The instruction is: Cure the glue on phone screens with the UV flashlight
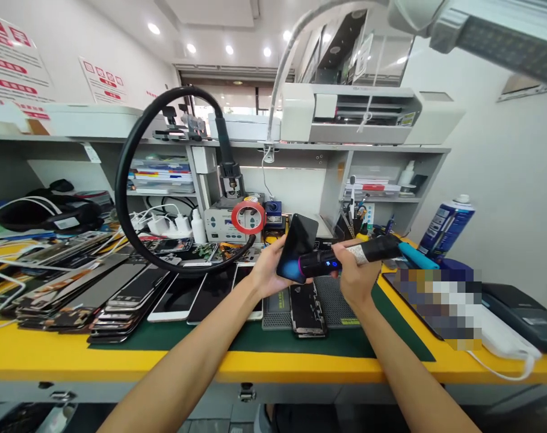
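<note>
My left hand (268, 270) is closed around a phone screen (299, 243) with a dark glossy face, tilted up above the workbench. My right hand (358, 273) grips a black cylindrical flashlight (322, 263) with a small lit blue display. Its purple-rimmed front end is close to the lower part of the screen, where a blue glow shows; whether they touch I cannot tell. Beneath both hands, an opened phone (308, 310) with its dark insides exposed lies on a grey perforated mat (340, 300).
Stacked phone screens (129, 300) and white-framed tablets (176, 297) lie to the left. A thick black hose (122, 174) arches behind them near a red tape roll (248, 217). A blue spray can (447, 225) stands right, beside a blurred patch. A lamp (503, 42) hangs overhead.
</note>
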A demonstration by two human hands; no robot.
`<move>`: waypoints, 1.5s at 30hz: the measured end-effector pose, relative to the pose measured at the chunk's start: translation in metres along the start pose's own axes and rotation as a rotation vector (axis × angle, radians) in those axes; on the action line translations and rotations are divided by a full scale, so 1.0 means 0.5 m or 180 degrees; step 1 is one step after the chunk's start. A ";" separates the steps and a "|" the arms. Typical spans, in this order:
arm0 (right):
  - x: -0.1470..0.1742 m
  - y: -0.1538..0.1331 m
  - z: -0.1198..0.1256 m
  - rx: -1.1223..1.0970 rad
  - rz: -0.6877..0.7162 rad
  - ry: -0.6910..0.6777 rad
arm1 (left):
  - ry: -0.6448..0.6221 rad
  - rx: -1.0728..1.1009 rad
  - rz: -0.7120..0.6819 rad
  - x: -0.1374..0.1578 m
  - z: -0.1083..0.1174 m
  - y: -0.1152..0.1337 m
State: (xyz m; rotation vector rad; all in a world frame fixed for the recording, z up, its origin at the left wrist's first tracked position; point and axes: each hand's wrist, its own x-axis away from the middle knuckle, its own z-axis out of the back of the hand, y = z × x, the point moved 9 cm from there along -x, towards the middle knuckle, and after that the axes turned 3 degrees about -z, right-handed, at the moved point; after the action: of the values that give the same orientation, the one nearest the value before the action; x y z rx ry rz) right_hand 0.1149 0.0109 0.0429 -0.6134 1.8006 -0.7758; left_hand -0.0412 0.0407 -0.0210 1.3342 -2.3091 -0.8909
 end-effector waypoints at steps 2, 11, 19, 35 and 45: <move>0.009 -0.004 -0.004 0.0108 0.0076 0.0022 | -0.0051 0.0066 0.0009 0.001 -0.001 0.001; 0.052 -0.062 -0.023 0.0710 0.1237 0.0046 | -0.0002 -0.0042 -0.0095 -0.004 0.011 0.002; 0.036 -0.088 0.005 0.0783 0.1465 0.0573 | -0.0292 -0.0140 -0.0065 0.002 -0.003 0.000; -0.076 -0.100 -0.013 0.0646 0.1081 0.0583 | -0.0169 -0.0313 0.0057 0.007 -0.012 -0.005; -0.097 -0.056 0.020 0.0028 0.0633 0.0892 | -0.0059 -0.0653 0.0082 0.000 -0.005 -0.026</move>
State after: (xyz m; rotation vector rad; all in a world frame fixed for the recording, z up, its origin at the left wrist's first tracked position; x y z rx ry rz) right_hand 0.1419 0.0249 0.0910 -0.3239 2.0758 -0.7610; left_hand -0.0314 0.0353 -0.0277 1.2120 -2.1748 -1.1026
